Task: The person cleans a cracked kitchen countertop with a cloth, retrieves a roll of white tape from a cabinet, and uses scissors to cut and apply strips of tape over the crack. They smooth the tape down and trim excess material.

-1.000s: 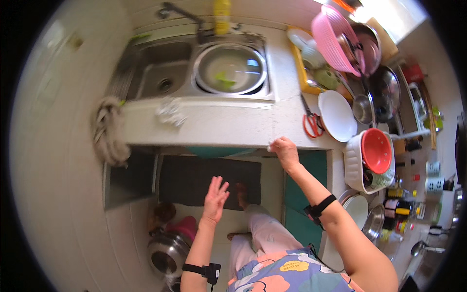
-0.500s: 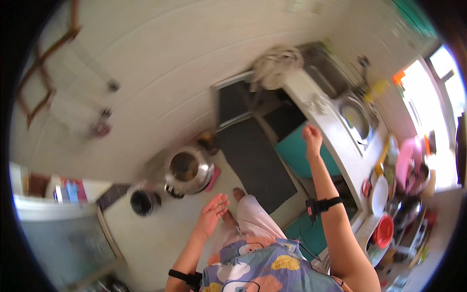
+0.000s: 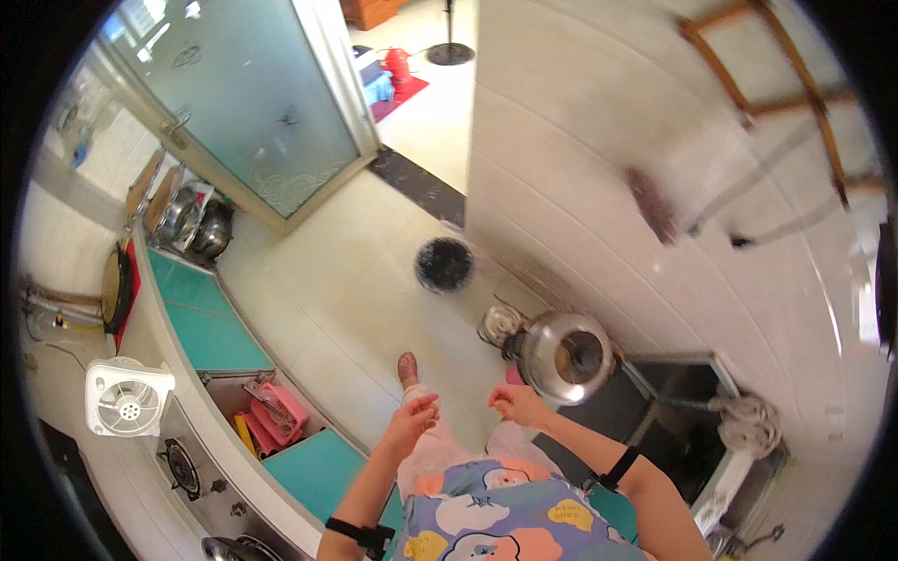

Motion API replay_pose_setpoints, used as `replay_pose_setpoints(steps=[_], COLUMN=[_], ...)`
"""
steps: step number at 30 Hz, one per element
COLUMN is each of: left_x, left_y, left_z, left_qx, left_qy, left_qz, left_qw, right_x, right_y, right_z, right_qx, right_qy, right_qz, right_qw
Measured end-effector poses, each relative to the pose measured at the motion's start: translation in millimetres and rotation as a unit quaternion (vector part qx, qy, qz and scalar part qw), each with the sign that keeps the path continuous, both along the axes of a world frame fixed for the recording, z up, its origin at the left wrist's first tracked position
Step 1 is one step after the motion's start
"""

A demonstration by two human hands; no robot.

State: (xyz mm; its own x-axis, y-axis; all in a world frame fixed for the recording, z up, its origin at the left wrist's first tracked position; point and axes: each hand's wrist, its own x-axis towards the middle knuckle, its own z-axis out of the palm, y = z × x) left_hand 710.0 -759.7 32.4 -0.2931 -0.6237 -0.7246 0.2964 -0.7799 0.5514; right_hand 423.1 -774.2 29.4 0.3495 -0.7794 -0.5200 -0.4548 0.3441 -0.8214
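Observation:
My left hand (image 3: pixel 412 424) hangs in front of my body above my leg, its fingers loosely bent and apart, holding nothing I can see. Opposite it, my right hand (image 3: pixel 517 406) has its fingers curled in, with nothing visible in them. Just beyond the right hand stands a large round steel pot (image 3: pixel 543 360) with a dark-centred lid; the hand appears apart from it. Beside the pot is a smaller pale round object (image 3: pixel 502 324), too blurred to name. A black-lined bin (image 3: pixel 444 266) stands on the floor farther ahead.
A frosted glass door (image 3: pixel 253 112) stands ajar by a doorway. Along the left runs a counter with a white fan (image 3: pixel 129 399), a gas burner (image 3: pixel 182 467) and teal cabinets (image 3: pixel 210 323). An open compartment holds a pink basket (image 3: pixel 279 411). A tiled wall rises at right.
My view has swung left, from the sink side toward the doorway. My right hand has come down from beside the sink counter to near my left hand. The pot now appears at right.

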Motion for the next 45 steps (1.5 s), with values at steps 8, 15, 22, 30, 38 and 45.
replay_pose_setpoints(steps=[8, 15, 22, 30, 38, 45], left_x=[109, 162, 154, 60, -105, -204], left_y=[-158, -358, -602, -853, -1129, -1326], left_z=[1, 27, 40, 34, 20, 35], left_qx=[-0.03, -0.074, -0.098, -0.083, -0.124, -0.117], left_qy=[-0.036, -0.068, -0.131, -0.042, 0.034, 0.018], left_qz=[0.015, -0.107, -0.174, -0.335, -0.474, -0.491], left_qw=[0.999, 0.989, 0.971, 0.938, 0.871, 0.863], right_x=[181, 239, 205, 126, 45, -60], right_y=[-217, -387, -592, -756, -941, -1147], right_z=[1, 12, -20, 14, 27, 48], right_qx=[-0.016, -0.037, -0.014, 0.021, 0.025, 0.024], right_qy=[-0.021, -0.031, -0.131, -0.213, -0.161, -0.114], right_qz=[0.083, 0.072, -0.096, -0.347, -0.473, -0.479], right_qw=[0.996, 0.996, 0.987, 0.913, 0.866, 0.87])
